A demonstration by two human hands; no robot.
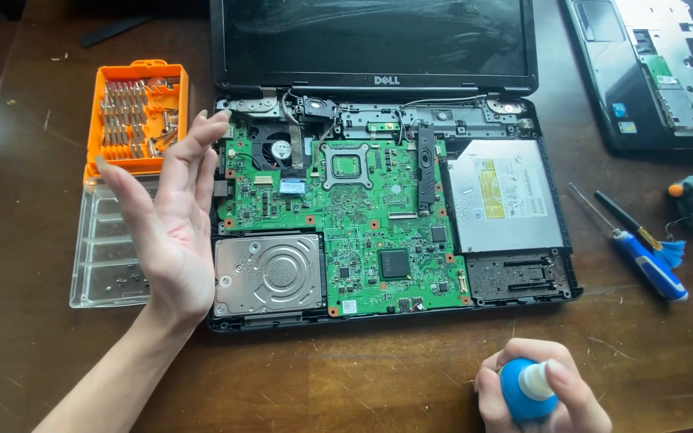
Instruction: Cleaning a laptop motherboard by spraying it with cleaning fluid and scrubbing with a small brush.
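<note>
Down on the brown wooden table, seen from the head camera, lies an opened black laptop with its keyboard cover off, so the green circuit board shows bare in the base. A silver hard drive sits in the near left corner of the base and a silver optical drive fills the right side.

The left hand is held up with its fingers spread and the palm turned towards the laptop, gripping nothing; it hovers over the laptop's left edge, just beside the hard drive. Behind it stands an orange plastic bit case filled with metal bits, its clear lid folded out flat on the table.

The right hand is closed around a blue rubber air-blower bulb with a white nozzle, held low over the near edge of the table, in front of the laptop's right corner and apart from it.

To the right lie a blue-handled screwdriver and a thin dark-handled tool. A second, partly stripped laptop rests at the far right.
</note>
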